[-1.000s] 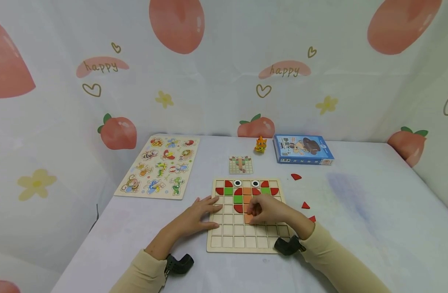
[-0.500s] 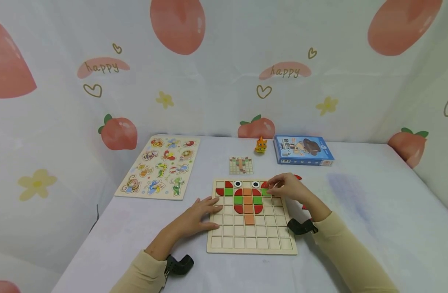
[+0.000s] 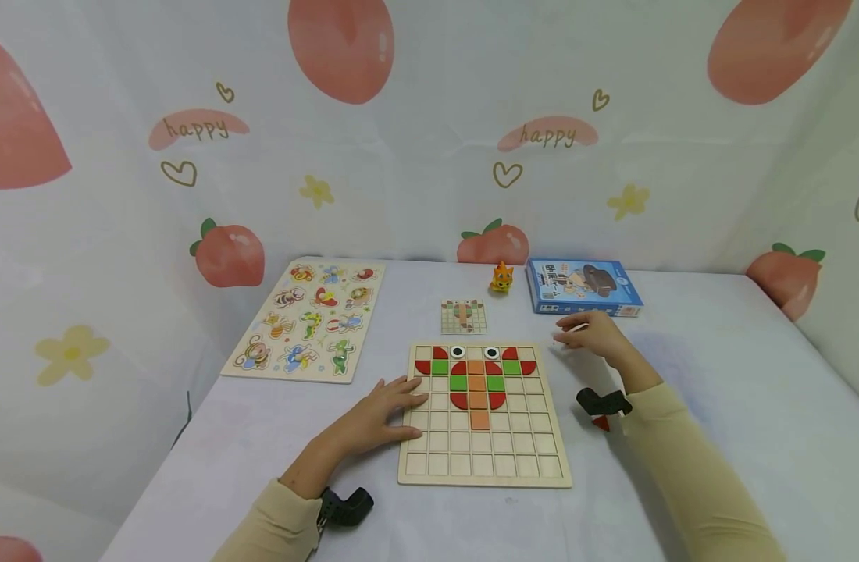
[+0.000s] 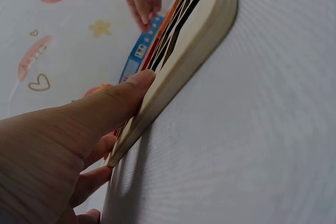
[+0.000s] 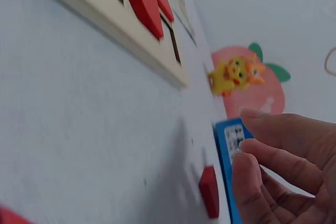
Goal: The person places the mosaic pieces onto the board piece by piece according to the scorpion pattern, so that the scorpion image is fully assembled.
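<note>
A wooden grid board (image 3: 449, 465) lies on the table. Red, green and orange pieces and two eye discs form a pattern in its upper cells. My left hand (image 3: 379, 415) rests at the board's left edge; in the left wrist view its thumb (image 4: 123, 98) touches the rim. To the right of the board, my right hand (image 3: 597, 339) hovers over the table, fingers loosely bent and holding nothing. Close to those fingertips in the right wrist view lies a red piece (image 5: 210, 192), hidden by the hand in the head view. Another red piece (image 3: 601, 422) shows beneath the right wrist camera.
Behind the board lie a small pattern card (image 3: 463, 317), an orange toy figure (image 3: 501, 278) and a blue box (image 3: 586, 287). A wooden animal puzzle (image 3: 303, 320) lies at the back left. A printed cloth hangs behind the table.
My right hand has left the board's middle and moved rightward and back, beyond the board's edge. A red rounded piece shows right of the orange column where the hand was. My left hand stays put.
</note>
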A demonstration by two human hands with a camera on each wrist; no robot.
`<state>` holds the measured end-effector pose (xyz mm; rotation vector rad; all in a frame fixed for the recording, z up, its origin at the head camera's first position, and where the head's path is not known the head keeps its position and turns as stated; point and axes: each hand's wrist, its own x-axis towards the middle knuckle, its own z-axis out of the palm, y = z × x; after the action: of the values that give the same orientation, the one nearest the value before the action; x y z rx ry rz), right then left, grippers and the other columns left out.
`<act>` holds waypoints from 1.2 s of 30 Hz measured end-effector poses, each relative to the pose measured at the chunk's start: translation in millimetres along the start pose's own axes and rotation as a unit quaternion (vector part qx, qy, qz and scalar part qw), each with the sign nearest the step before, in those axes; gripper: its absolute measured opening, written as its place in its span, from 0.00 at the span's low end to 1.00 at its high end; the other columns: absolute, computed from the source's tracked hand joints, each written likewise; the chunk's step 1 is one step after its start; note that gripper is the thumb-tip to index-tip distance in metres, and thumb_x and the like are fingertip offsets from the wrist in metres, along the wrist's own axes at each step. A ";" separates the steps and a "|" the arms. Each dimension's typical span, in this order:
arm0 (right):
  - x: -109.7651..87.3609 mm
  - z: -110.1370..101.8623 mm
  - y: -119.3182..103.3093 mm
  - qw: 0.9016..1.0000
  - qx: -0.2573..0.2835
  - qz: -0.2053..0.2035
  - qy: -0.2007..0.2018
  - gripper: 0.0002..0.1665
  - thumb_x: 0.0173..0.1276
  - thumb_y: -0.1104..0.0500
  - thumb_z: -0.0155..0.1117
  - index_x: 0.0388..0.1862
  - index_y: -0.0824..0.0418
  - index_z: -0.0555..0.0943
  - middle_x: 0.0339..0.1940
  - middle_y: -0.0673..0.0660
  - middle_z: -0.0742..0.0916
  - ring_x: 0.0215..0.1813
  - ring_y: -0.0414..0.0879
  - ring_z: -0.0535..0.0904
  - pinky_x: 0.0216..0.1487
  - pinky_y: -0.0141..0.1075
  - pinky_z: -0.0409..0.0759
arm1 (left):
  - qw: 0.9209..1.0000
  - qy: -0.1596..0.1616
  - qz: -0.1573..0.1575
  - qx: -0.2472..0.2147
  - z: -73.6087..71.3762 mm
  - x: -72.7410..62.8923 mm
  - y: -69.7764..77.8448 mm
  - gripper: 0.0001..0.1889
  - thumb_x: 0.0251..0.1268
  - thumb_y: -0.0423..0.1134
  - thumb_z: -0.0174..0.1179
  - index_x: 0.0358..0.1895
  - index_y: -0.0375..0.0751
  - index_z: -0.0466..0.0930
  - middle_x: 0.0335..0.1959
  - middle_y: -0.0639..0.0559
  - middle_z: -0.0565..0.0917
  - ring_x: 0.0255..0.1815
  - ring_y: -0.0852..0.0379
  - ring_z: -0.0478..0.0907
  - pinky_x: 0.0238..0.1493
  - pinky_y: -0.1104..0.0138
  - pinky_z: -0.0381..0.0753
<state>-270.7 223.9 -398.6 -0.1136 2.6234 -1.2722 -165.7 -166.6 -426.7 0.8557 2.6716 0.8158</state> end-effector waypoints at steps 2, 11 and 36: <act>1.0 -3.6 4.4 1.000 -0.002 0.010 0.004 0.27 0.65 0.56 0.62 0.57 0.74 0.73 0.53 0.71 0.78 0.38 0.42 0.83 0.44 0.36 0.84 | 1.000 0.000 0.001 0.000 0.2 0.3 0.0 0.32 0.57 0.52 0.62 0.64 0.42 0.70 0.73 0.48 0.60 0.75 0.46 0.50 0.74 0.45 0.42; 6.5 -9.3 21.3 0.998 -0.003 0.056 0.017 0.24 0.63 0.57 0.64 0.52 0.73 0.77 0.40 0.57 0.85 0.30 0.37 0.76 0.32 0.26 0.77 | 1.000 -0.002 -0.004 -0.002 0.4 0.9 0.0 0.32 0.57 0.53 0.62 0.64 0.42 0.70 0.73 0.48 0.59 0.76 0.46 0.49 0.74 0.46 0.42; 4.2 -3.5 15.6 1.000 -0.015 0.002 0.004 0.13 0.61 0.65 0.64 0.41 0.73 0.76 0.32 0.60 0.83 0.29 0.41 0.74 0.28 0.30 0.76 | 1.000 -0.002 0.002 -0.005 0.1 0.8 -1.6 0.32 0.57 0.52 0.62 0.64 0.42 0.71 0.72 0.47 0.60 0.75 0.45 0.49 0.74 0.44 0.42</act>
<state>-275.2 235.6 -409.4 -0.1086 2.6493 -1.2360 -167.0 -167.1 -427.7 0.8598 2.6610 0.8280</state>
